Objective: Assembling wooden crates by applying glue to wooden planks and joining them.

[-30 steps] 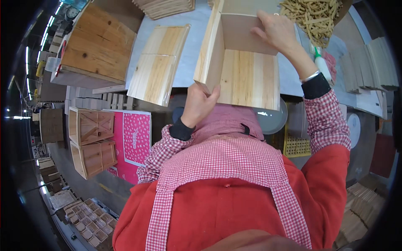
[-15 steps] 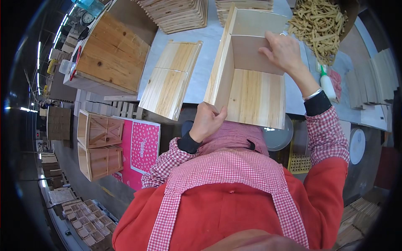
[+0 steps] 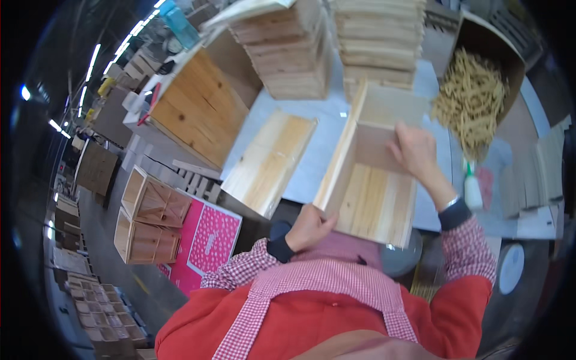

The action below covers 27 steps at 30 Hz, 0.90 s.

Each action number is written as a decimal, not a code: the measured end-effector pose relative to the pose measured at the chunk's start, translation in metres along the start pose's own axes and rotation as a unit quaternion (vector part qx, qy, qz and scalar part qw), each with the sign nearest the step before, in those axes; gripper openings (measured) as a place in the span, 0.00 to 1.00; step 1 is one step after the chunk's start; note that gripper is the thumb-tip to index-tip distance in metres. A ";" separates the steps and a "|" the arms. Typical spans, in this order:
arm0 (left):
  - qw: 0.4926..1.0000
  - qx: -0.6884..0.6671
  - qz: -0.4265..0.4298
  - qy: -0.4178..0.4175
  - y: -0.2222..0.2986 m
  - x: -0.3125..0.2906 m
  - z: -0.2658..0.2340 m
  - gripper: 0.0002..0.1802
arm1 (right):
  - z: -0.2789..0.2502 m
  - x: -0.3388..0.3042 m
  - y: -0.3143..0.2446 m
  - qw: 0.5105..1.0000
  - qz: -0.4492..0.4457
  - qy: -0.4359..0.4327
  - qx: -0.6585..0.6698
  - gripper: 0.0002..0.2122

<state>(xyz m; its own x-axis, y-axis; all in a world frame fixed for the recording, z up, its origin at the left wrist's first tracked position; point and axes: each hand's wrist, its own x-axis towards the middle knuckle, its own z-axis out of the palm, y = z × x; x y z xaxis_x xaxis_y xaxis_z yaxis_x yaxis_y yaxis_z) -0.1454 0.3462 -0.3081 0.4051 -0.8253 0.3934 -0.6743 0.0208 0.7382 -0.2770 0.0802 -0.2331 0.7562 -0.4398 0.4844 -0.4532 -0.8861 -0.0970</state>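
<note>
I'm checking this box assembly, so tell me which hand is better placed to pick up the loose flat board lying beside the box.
Left, probably. The left hand grips the wooden box's near left corner, close to the loose board. The right hand presses the inner panel on the far side.

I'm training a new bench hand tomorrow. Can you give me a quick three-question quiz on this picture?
1. True or false: the left hand grips the near corner of the box.
2. Where does the right hand rest? A) on the glue bottle B) inside the box C) on the loose board
3. What fills the carton at far right?

Key: 1 true; 2 B; 3 pale wooden sticks.
</note>
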 end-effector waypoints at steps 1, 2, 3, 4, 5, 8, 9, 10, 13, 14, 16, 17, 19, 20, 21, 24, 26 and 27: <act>0.996 -0.003 -0.007 -0.085 -0.005 0.002 -0.008 0.20 | -0.003 -0.002 -0.003 1.000 -0.017 0.025 0.004 0.14; 0.985 -0.005 -0.018 -0.169 -0.010 0.003 -0.020 0.18 | -0.007 -0.005 -0.007 1.000 -0.014 0.016 -0.002 0.15; 0.987 -0.003 -0.009 -0.159 0.000 0.023 -0.040 0.18 | -0.008 -0.008 -0.007 1.000 -0.007 0.003 -0.010 0.16; 0.957 -0.054 -0.034 -0.282 0.008 0.055 -0.066 0.20 | -0.010 -0.008 -0.007 1.000 -0.012 0.012 -0.015 0.16; 0.908 -0.105 -0.059 -0.402 0.014 0.084 -0.092 0.26 | -0.013 -0.010 -0.009 1.000 -0.014 0.015 -0.013 0.16; 0.850 -0.494 -0.122 -0.137 -0.031 0.197 -0.150 0.29 | -0.017 -0.007 -0.014 0.999 -0.022 0.024 -0.008 0.17; 0.808 -0.574 -0.099 -0.088 -0.028 0.242 -0.170 0.30 | -0.016 -0.006 -0.012 1.000 -0.017 0.010 0.001 0.18; 0.751 -0.636 -0.177 0.026 -0.008 0.280 -0.187 0.33 | -0.014 -0.005 -0.010 1.000 -0.010 -0.003 0.009 0.20; 0.673 -0.658 -0.159 0.297 0.024 0.353 -0.211 0.33 | -0.014 0.000 -0.007 0.999 -0.024 0.011 0.029 0.23; 0.689 -0.647 -0.146 0.294 0.015 0.366 -0.222 0.30 | -0.016 0.001 -0.008 0.997 -0.037 0.038 0.047 0.25; 0.692 -0.659 -0.124 0.267 0.026 0.369 -0.213 0.27 | -0.020 -0.002 -0.012 0.995 -0.040 0.061 0.064 0.27; 0.694 -0.668 -0.096 0.248 0.033 0.367 -0.213 0.24 | -0.028 -0.002 -0.019 0.990 -0.035 0.097 0.096 0.28; 0.696 -0.676 -0.064 0.235 0.043 0.348 -0.219 0.21 | -0.045 0.001 -0.040 0.972 -0.031 0.168 0.163 0.31; 0.636 -0.762 -0.034 0.118 0.047 0.331 -0.218 0.19 | -0.050 0.002 -0.051 0.971 -0.030 0.170 0.162 0.31; 0.560 -0.828 -0.003 0.002 0.052 0.308 -0.215 0.16 | -0.055 0.005 -0.064 0.950 -0.024 0.188 0.248 0.30; 0.584 -0.811 0.023 -0.024 0.112 0.234 -0.165 0.17 | -0.063 0.025 -0.104 0.881 -0.014 0.238 0.408 0.31; 0.658 -0.752 0.013 -0.042 0.135 0.190 -0.132 0.20 | -0.072 0.035 -0.129 0.836 -0.016 0.266 0.480 0.31; 0.709 -0.704 0.000 -0.040 0.141 0.169 -0.117 0.22 | -0.079 0.037 -0.142 0.793 -0.007 0.270 0.547 0.31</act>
<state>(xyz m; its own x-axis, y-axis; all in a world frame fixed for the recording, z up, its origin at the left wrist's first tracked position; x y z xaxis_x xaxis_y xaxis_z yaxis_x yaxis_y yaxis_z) -0.1001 0.2761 -0.0730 0.3309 -0.8537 0.4021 0.6329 0.5169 0.5764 -0.2220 0.2011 -0.1326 0.3112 -0.5640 0.7649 0.4562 -0.6174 -0.6409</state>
